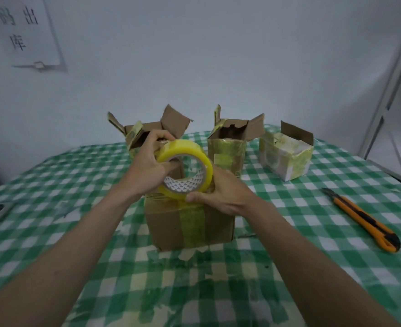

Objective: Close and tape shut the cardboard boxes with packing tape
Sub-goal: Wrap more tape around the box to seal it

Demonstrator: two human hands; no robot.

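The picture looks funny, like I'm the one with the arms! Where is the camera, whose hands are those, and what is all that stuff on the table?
The camera sits on a person's head and looks down, so you see their two arms as if they were your own. There is only this one picture, from that one spot.

The left hand grips a roll of yellowish packing tape, with fingers through its hole. The right hand pinches the roll's lower edge, just above a closed cardboard box that already wears tape.

Everything stands on a table with a green-and-white checked cloth. Behind are three more boxes with their flaps open, waiting to be shut. On the right lies an orange utility knife for cutting tape. A paper sign hangs on the wall.
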